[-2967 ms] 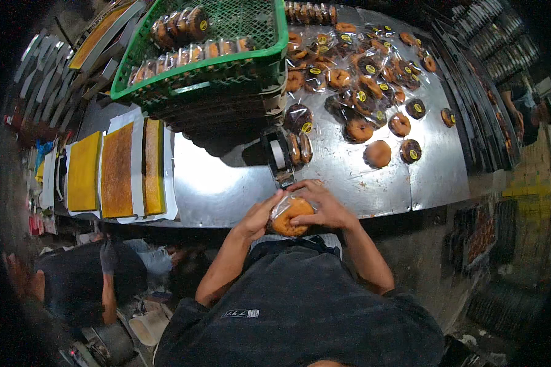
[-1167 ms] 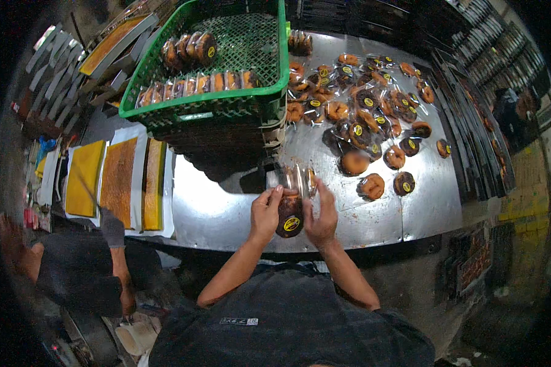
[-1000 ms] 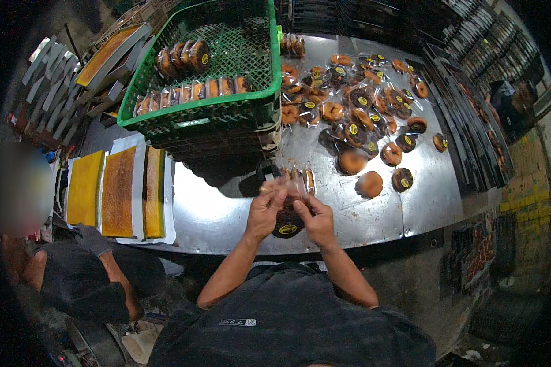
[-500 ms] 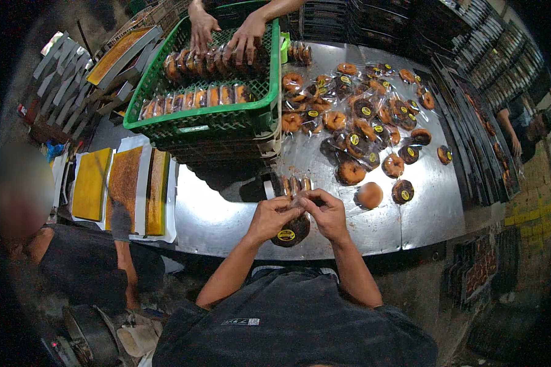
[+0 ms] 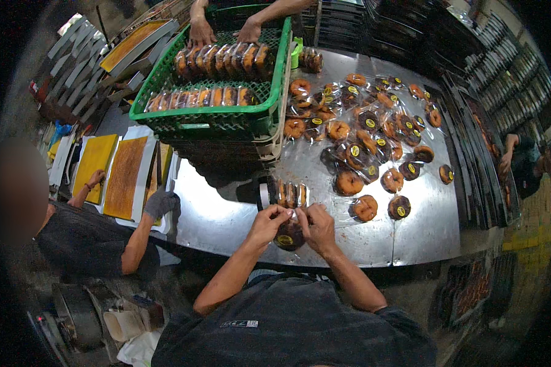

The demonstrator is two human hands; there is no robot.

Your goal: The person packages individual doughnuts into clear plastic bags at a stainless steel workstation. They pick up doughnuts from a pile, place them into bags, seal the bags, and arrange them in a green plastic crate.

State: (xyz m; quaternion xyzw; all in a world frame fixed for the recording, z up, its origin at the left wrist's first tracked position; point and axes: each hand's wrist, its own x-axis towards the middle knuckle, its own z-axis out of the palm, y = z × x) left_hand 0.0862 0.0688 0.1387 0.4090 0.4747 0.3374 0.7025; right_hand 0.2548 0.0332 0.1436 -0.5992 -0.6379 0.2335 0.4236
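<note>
My left hand (image 5: 268, 223) and my right hand (image 5: 316, 227) meet at the table's near side. Fingers of both are pinched together on the clear plastic bag of a dark chocolate doughnut (image 5: 289, 237), which hangs just under them and bears a yellow label. Right behind my fingers stands a short row of bagged doughnuts (image 5: 291, 194). Left of that row is a dark object with a pale round rim (image 5: 264, 193); its kind I cannot make out. A single bagged doughnut (image 5: 365, 208) lies to the right of my right hand.
Many bagged doughnuts (image 5: 368, 139) spread over the metal table (image 5: 425, 214). A green crate (image 5: 208, 116) holds rows of them, with a co-worker's hands (image 5: 249, 30) inside. At left, another person's gloved hand (image 5: 161, 203) is beside cake slabs (image 5: 125, 177). Dark trays (image 5: 474, 147) line the right.
My hands stay pinched on the bag, slightly lower in view. The co-worker's hands slid toward the crate's far side. The person at left has brought both hands to the cake slabs.
</note>
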